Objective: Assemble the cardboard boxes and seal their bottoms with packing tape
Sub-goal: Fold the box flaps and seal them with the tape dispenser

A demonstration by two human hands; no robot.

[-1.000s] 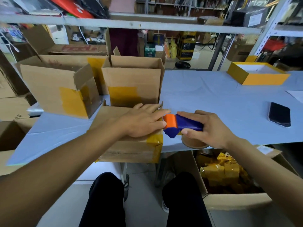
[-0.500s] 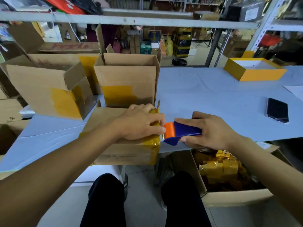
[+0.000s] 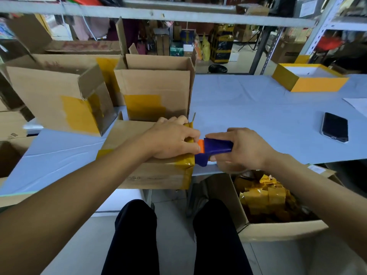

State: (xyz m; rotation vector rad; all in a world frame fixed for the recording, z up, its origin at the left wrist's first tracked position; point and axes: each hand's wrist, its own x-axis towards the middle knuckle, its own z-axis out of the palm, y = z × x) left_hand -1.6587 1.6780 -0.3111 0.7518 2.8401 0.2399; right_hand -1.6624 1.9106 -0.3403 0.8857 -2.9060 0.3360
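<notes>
Desk (image 3: 248, 108): pale blue-grey covering, creased; set in a storeroom with metal shelving (image 3: 158, 14) overhead and stacked goods behind.

Box being taped (image 3: 143, 155): cardboard, lying at the desk's near edge, yellow-brown tape (image 3: 183, 161) wrapped over its right end.

Left hand (image 3: 170, 139): palm down on top of that box, fingers curled over the taped right edge.

Right hand (image 3: 246, 147): gripping a blue and orange tape dispenser (image 3: 214, 148), whose orange tip meets the box's right end.

Taped boxes: one upright and open-topped (image 3: 155, 88) just behind; one tilted (image 3: 53, 96) to the left, more cardboard behind it.

Floor box (image 3: 278, 231): right of the person's knees, holding yellow packets (image 3: 266, 197).

Yellow tray (image 3: 309, 79): far right of the desk, white inside.

Phone (image 3: 334, 127): face up, right side.

Paper sheet (image 3: 357, 104): at the right edge.
</notes>
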